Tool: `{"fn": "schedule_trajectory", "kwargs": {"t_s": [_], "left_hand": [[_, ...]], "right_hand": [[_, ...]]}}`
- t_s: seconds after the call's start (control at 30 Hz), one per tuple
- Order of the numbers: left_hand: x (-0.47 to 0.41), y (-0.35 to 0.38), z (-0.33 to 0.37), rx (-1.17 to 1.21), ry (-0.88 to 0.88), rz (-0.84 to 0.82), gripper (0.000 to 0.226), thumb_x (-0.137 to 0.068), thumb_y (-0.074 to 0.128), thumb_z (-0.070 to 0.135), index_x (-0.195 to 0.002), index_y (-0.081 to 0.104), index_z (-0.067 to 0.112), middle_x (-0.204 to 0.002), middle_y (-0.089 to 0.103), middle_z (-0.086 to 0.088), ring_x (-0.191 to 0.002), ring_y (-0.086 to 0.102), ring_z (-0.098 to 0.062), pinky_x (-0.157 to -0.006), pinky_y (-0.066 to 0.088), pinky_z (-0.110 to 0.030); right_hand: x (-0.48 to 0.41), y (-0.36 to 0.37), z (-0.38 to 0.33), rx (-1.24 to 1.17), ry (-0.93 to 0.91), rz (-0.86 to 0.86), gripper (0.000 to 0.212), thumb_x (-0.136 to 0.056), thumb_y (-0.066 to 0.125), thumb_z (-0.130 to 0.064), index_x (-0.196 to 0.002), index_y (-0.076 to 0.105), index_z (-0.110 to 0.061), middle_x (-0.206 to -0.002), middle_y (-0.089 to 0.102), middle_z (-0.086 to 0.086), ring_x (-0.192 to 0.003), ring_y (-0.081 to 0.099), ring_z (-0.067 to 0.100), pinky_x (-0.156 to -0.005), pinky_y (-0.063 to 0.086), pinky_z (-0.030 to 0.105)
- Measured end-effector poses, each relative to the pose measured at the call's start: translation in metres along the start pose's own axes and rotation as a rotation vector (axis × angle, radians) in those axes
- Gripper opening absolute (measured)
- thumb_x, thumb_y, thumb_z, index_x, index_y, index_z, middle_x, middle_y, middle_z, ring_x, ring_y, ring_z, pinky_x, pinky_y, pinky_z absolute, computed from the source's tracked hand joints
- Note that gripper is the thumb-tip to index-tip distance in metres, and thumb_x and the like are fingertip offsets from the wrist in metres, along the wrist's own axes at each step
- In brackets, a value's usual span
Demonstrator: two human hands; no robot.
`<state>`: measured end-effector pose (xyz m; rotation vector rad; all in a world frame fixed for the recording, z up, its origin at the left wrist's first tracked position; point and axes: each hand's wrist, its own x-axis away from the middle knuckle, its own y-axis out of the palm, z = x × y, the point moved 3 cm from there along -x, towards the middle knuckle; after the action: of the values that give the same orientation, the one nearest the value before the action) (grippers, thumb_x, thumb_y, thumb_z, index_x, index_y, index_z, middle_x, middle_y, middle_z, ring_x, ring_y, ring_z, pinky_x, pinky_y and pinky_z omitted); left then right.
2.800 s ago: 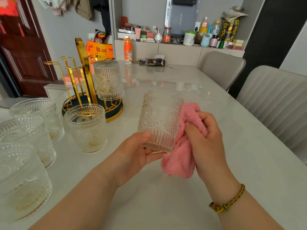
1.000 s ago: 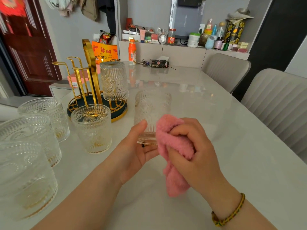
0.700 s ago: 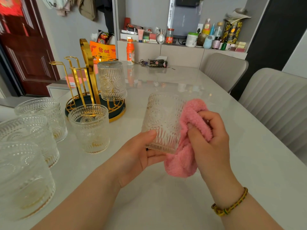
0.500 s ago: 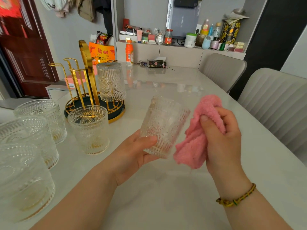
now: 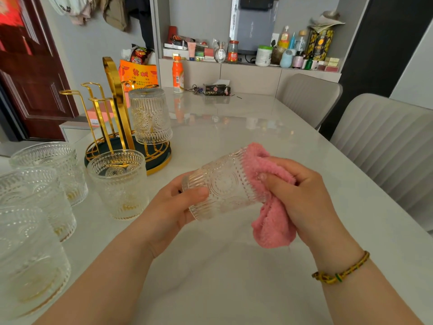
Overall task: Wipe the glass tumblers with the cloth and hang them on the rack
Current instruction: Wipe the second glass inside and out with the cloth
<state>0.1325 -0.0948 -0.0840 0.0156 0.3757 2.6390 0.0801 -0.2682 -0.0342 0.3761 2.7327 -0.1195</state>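
1. Tumbler (image 5: pixel 225 186) is held on its side, clear of the worktop (image 5: pixel 234 282), straight in front of the person. Its base points to their left and its mouth to their right.
2. Left hand (image 5: pixel 173 207): fingers (image 5: pixel 199 192) are curled round the base end, thumb on the near side. Judged reason: gripping the narrow end leaves the mouth and most of the wall free for wiping.
3. Right hand (image 5: pixel 302 195): fingers (image 5: pixel 276 181) are closed on a bunched pink cloth (image 5: pixel 271 221) and press it against the rim. A tail of cloth hangs below. How far it reaches inside, I cannot tell.
4. The side-on hold probably turns the mouth toward the wiping hand.
5. Rack (image 5: pixel 116 90) stands at the far left of the worktop. One hung tumbler (image 5: pixel 150 116) sits on it mouth-down, presumably so it drains and stays dust-free. The other pegs (image 5: pixel 98 99) are bare.
6. Four standing tumblers (image 5: pixel 118 184) wait mouth-up just beside the rack, on the left-hand side, apparently staged there for easy pick-up.
7. Judgement: wiping is under way and this tumbler is not yet hung. Risk: with only the base gripped, a hard push from the cloth could lever it loose.
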Motion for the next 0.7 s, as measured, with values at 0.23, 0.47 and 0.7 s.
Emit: {"fn": "schedule_trajectory", "kwargs": {"t_s": [0.23,0.47,0.7], "left_hand": [[0.002,0.000,0.000,-0.043,-0.020,-0.059,0.065,-0.041,0.070,0.035,-0.104,0.062,0.020,-0.094,0.073,0.002,-0.084,0.070,-0.012,-0.063,0.055,-0.022],[0.002,0.005,-0.006,0.013,-0.061,-0.135,0.073,-0.032,0.086,0.041,-0.100,0.069,0.020,-0.099,0.073,-0.008,-0.086,0.070,-0.021,-0.071,0.058,-0.033],[0.000,0.003,-0.004,0.109,-0.049,-0.076,0.049,-0.045,0.072,0.037,-0.093,0.071,0.025,-0.090,0.074,-0.002,-0.077,0.071,-0.014,-0.061,0.058,-0.027]], "right_hand": [[0.002,-0.003,-0.009,0.177,-0.063,-0.085,0.040,-0.070,0.064,0.011,-0.076,0.062,-0.028,-0.070,0.065,-0.015,-0.061,0.057,-0.007,-0.058,0.047,0.007],[0.005,0.002,-0.007,0.193,0.024,-0.266,0.028,-0.070,0.070,0.001,-0.072,0.064,-0.027,-0.059,0.065,-0.019,-0.059,0.058,-0.007,-0.060,0.047,0.007],[0.001,-0.014,-0.008,-0.046,0.060,-0.152,0.036,-0.065,0.075,-0.015,-0.095,0.059,-0.023,-0.095,0.066,-0.011,-0.081,0.063,-0.004,-0.072,0.050,0.010]]}}
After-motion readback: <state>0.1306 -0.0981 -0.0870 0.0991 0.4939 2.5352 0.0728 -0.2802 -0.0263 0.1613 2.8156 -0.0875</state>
